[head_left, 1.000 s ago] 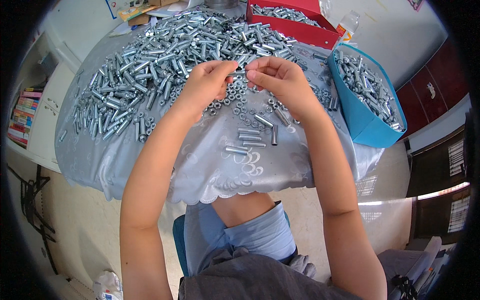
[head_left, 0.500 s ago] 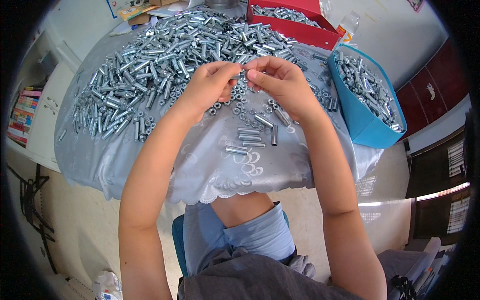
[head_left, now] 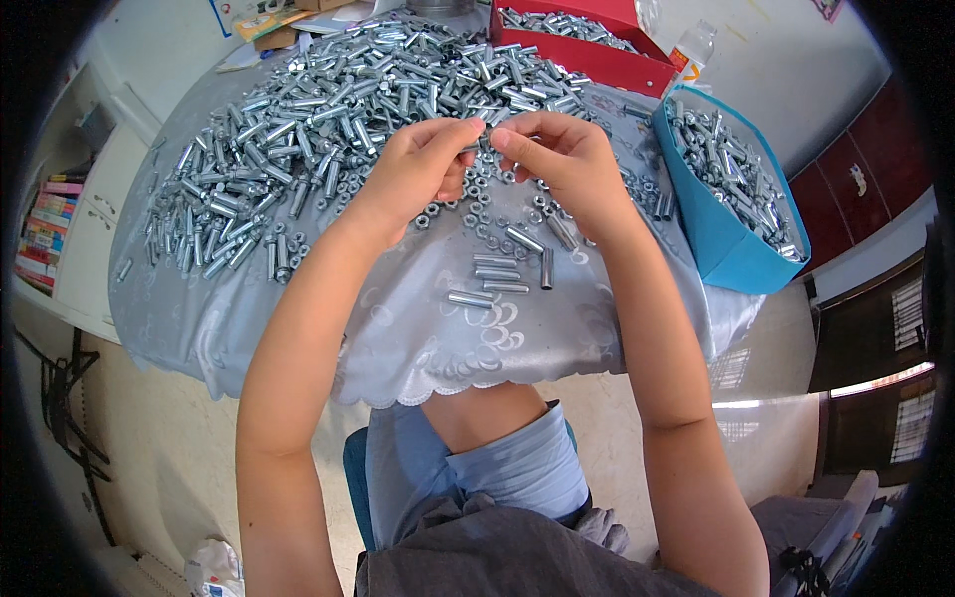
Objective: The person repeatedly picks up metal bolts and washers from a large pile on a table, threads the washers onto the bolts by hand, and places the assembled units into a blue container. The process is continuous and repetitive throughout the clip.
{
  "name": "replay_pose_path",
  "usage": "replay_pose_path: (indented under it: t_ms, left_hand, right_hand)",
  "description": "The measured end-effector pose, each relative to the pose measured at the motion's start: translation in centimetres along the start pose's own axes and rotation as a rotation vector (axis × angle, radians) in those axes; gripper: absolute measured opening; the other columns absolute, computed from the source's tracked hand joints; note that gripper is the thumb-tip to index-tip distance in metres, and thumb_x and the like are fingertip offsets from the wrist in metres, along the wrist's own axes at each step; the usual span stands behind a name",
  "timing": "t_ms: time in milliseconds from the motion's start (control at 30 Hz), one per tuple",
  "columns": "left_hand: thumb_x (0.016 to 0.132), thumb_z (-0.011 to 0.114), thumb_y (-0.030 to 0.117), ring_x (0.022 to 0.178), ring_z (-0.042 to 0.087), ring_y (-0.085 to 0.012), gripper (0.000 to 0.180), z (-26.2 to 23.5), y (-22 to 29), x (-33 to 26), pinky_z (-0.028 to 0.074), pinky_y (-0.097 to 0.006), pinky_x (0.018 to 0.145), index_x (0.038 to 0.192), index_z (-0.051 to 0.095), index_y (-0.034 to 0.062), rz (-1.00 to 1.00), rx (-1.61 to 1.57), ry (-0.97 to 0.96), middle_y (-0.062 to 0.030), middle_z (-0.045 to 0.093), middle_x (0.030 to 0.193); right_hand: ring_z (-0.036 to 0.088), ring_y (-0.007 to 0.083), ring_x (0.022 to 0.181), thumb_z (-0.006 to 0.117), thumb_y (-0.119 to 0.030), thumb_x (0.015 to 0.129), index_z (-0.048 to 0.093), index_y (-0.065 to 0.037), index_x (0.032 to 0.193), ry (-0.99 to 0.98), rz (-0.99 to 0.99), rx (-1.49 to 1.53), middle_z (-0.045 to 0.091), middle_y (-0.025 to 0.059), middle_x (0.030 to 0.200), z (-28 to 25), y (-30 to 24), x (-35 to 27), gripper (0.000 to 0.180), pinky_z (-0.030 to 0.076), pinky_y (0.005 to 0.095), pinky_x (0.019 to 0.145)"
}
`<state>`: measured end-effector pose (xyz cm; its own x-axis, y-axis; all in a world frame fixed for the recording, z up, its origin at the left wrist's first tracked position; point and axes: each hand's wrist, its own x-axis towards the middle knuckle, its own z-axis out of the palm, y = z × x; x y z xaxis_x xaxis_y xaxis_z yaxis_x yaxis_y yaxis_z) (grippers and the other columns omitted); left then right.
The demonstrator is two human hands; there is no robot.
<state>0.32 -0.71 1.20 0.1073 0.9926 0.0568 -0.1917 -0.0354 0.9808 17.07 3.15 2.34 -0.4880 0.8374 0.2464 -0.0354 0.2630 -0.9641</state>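
My left hand (head_left: 424, 169) is closed in a pinch on a small silver metal piece (head_left: 472, 149), mostly covered by the fingers. Thumb and forefinger of my right hand (head_left: 553, 159) pinch at the right end of that piece, close to the left fingertips. Both hands are over the front of a large heap of silver sleeve anchor bolts (head_left: 368, 95). Loose hex nuts (head_left: 476, 211) are scattered just below them. Nearer to me lie several plain metal sleeves (head_left: 497, 274), one of them apart at the front.
A silvery patterned cloth (head_left: 398, 338) with a scalloped edge covers the round table. On its right stands a blue fabric bin (head_left: 731, 239) full of bolts. Behind are a red box (head_left: 597, 60) of metal parts and a clear plastic bottle (head_left: 694, 48).
My right thumb and fingers have shifted slightly at the small piece. My left hand stays almost in place, and the parts on the table have not moved.
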Motion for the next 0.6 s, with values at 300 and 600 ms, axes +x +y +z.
replay_pose_path:
  t_ms: [300,600]
  left_hand:
    - [0.085,0.054,0.041,0.046,0.025,-0.0036,0.035,0.5,0.3,-0.3,0.024,-0.021,0.047,0.073,0.049,0.0091,-0.035,0.008,-0.035,0.0093,0.027,0.052]
    - [0.084,0.057,0.040,0.048,0.025,-0.0045,0.033,0.4,0.0,-0.3,0.023,-0.021,0.047,0.072,0.049,0.0111,-0.011,0.019,-0.073,0.0085,0.028,0.054]
  right_hand:
    - [0.055,0.0058,0.069,0.066,-0.017,0.078,0.064,0.001,0.088,0.080,-0.204,-0.059,0.063,0.0039,0.077,0.6,1.5,0.4,0.020,0.044,0.0193,0.059]
    - [0.054,0.0073,0.075,0.065,-0.014,0.080,0.063,0.001,0.092,0.074,-0.203,-0.185,0.061,0.0039,0.083,0.2,1.2,0.2,0.020,0.044,0.0201,0.066]
